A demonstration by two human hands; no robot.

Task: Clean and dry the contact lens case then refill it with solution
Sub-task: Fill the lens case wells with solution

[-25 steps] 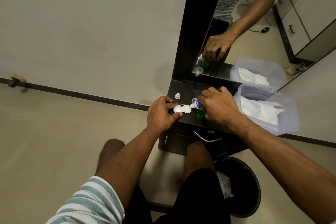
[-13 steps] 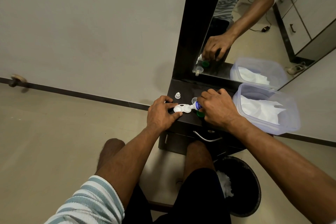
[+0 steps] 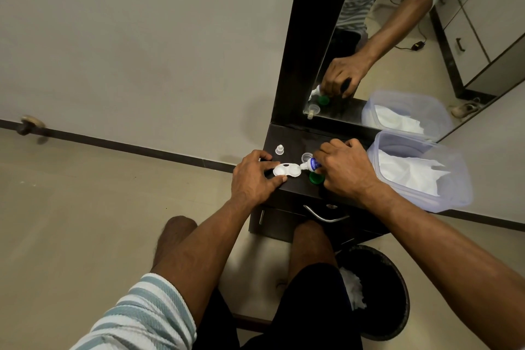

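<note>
Nozzle of the solution bottle (image 3: 310, 164) has shifted left since the earlier frames and now sits at the right well of the contact lens case (image 3: 287, 170), mid-frame. Right hand (image 3: 345, 169) fingers are wrapped around the tilted bottle. Left hand (image 3: 251, 179) fingers pinch the case's left end, thumb on its near rim, pressing it to the dark counter (image 3: 294, 146). Green cap (image 3: 316, 178) lies just beside the bottle, below the nozzle; a clear cap (image 3: 306, 156) and a small white tip cover (image 3: 279, 149) sit behind.

Risks: too hard a squeeze overfills the well and floods the counter; nozzle touching the case could contaminate it; the case sits near the counter's front edge, so a slipped thumb could tip it off. Tissue tub (image 3: 443, 179) is at right.
</note>
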